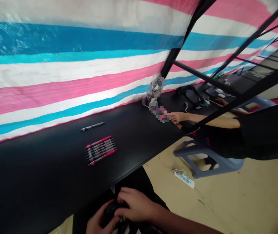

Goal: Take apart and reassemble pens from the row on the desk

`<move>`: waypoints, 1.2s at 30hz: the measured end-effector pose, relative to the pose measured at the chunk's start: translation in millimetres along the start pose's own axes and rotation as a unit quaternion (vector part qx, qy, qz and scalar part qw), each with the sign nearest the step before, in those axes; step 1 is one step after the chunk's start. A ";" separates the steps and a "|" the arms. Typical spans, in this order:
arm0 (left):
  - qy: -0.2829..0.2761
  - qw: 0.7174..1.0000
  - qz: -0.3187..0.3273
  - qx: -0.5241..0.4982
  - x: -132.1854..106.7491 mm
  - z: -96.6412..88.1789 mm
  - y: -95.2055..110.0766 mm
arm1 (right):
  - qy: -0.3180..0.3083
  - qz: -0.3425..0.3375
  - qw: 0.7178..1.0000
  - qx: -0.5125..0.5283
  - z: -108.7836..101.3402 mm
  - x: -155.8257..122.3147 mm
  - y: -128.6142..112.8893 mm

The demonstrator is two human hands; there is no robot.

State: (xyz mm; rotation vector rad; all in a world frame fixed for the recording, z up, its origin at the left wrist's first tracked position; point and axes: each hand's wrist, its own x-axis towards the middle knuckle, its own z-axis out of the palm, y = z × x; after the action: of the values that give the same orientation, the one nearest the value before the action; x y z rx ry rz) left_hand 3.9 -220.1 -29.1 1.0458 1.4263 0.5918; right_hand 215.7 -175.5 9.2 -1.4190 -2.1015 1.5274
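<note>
While both hands work below the near edge of the long black tabletop (pixel 44 182), the right hand (pixel 132 204) curled over and the left hand (pixel 96 224) cupped under a small dark rounded object (pixel 109 213), a firm two-handed grip seems wise, with the row of pink-and-white pens (pixel 100 150) farther up that tabletop and a lone grey pen (pixel 92 126) beyond them

From my feed, only the lower body and arms show at the bottom edge. My right hand (pixel 135 204) and left hand (pixel 96 224) are both bare: no gloves, rings or watch that I can make out (the frame is blurred there). The right forearm (pixel 178 222) is uncovered too, with no sleeve reaching as far as the picture shows. Below the hands I wear dark, nearly black trousers (pixel 139 182), plain, without visible markings.
</note>
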 end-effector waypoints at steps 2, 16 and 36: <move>0.015 0.999 0.005 -0.035 0.8 -0.6 12.7 | 0.036 0.018 0.995 0.094 5.6 6.6 10.7; 0.111 0.986 0.024 -0.125 -12.4 21.2 26.4 | 0.118 -0.073 0.983 0.123 3.3 -2.2 0.8; 0.052 0.956 0.072 -0.279 -27.0 13.6 15.6 | 0.149 -0.177 0.970 0.076 6.4 -34.9 -12.2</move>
State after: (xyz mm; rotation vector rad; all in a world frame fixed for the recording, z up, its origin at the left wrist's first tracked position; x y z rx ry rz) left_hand 17.8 -239.0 -4.5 0.6726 1.1724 1.0954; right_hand 223.1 -206.6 28.9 -1.0710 -1.8846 1.2216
